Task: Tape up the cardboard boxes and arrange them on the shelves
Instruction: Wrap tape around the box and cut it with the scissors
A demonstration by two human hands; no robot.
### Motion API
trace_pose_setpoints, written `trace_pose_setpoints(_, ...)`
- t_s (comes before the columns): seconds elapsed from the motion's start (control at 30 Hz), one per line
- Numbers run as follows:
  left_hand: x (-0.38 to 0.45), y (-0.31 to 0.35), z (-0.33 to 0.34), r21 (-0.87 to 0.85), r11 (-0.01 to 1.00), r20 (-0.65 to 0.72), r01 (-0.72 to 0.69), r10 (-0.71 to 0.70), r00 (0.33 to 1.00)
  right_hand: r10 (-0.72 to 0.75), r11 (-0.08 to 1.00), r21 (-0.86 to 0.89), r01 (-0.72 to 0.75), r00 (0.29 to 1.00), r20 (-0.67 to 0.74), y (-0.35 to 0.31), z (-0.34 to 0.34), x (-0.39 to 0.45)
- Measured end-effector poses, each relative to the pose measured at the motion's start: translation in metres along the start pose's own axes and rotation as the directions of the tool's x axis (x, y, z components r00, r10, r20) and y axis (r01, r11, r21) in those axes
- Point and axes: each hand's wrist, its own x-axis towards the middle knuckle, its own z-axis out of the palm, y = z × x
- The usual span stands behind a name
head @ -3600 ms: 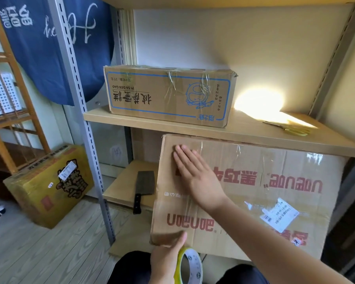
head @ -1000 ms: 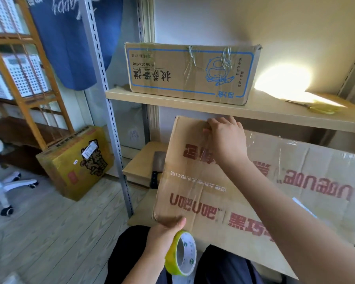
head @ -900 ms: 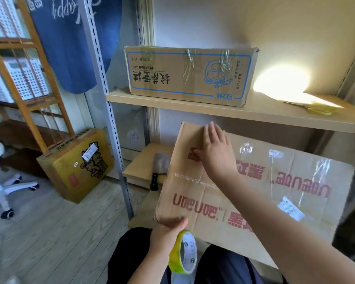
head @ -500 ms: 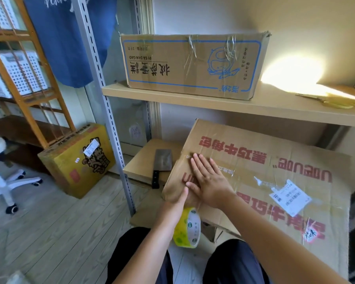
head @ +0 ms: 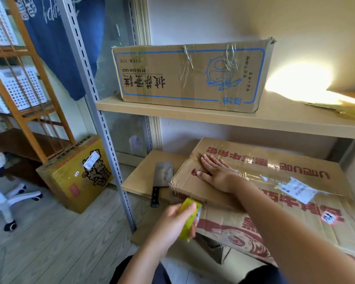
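Note:
A large cardboard box with red print and a white label lies tilted at the lower shelf, its top face toward me. My right hand presses flat on clear tape near the box's left end. My left hand grips a yellow tape roll at the box's near left corner. A taped box with blue print stands on the upper shelf.
A cleaver lies on the lower shelf left of the big box. A yellow box sits on the wooden floor by the grey shelf post. A white swivel chair stands at left. Yellow scissors lie on the upper shelf's right.
The big box has tipped from upright to lying with its top face up. My right hand went from its upper edge to pressing flat on the tape. My left hand moved the roll to the near corner.

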Motion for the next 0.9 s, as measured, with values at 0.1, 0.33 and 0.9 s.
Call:
trace_pose_setpoints(0.1, 0.011, -0.009, 0.006, -0.035, 0.999, 0.014, 0.036, -0.036, 0.999, -0.025, 1.000, 0.008, 0.025, 1.000, 0.007, 0.008, -0.001, 0.008)
trace_pose_setpoints(0.33, 0.031, -0.051, 0.014, 0.124, 0.979, -0.069, 0.163, -0.155, 0.986, -0.027, 1.000, 0.012, 0.027, 1.000, 0.015, 0.019, -0.001, 0.020)
trace_pose_setpoints(0.9, 0.062, -0.106, 0.033, 0.097, 0.966, -0.192, 0.240, -0.218, 0.957, 0.020, 0.970, -0.234, -0.065, 0.981, -0.192, -0.069, 0.022, -0.074)
